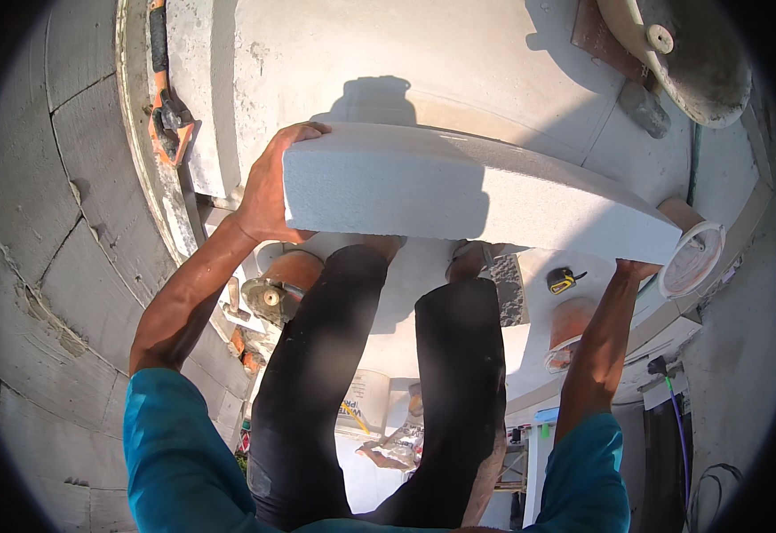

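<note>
I hold a long white aerated concrete block level in front of me, above my black-trousered legs. My left hand grips its left end, with fingers curled over the top edge. Under the block's right end, my right hand supports it, mostly hidden by the block. The block's shadow falls on the pale floor below.
A block wall curves along the left, with an orange-handled tool on its top. Orange buckets, a white bucket, a yellow tape measure, a notched trowel and a mortar tub lie around my feet.
</note>
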A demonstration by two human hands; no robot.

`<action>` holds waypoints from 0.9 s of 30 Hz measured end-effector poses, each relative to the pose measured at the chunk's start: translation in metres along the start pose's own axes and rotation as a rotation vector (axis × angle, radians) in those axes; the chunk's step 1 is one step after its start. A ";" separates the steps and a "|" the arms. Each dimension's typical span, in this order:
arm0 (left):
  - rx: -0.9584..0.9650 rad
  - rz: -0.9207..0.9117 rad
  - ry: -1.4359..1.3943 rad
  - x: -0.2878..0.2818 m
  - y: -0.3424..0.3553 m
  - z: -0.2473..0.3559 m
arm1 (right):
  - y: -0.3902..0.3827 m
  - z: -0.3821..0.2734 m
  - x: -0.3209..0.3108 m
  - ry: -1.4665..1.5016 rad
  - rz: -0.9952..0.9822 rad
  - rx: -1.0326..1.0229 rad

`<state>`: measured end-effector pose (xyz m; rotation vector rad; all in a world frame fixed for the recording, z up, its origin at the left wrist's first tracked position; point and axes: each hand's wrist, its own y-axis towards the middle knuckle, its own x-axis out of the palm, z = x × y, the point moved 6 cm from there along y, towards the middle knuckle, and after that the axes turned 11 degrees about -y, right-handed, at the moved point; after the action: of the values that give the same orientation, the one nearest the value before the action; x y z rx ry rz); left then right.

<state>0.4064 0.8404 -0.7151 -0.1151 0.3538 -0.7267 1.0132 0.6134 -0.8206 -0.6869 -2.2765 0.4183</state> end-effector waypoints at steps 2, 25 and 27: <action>-0.080 0.021 0.048 -0.020 -0.023 0.054 | -0.017 -0.025 -0.003 -0.272 0.388 0.017; 0.141 1.531 -0.494 -0.345 -0.516 0.746 | -0.164 -0.307 0.902 -0.678 -0.775 0.207; 0.326 1.661 -0.554 -0.365 -0.532 0.784 | -0.140 -0.351 0.985 -0.770 -0.807 -0.035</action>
<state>0.0978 0.6738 0.2379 0.2801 -0.2565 0.8995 0.6177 1.1098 0.0223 0.5065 -3.0134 0.2575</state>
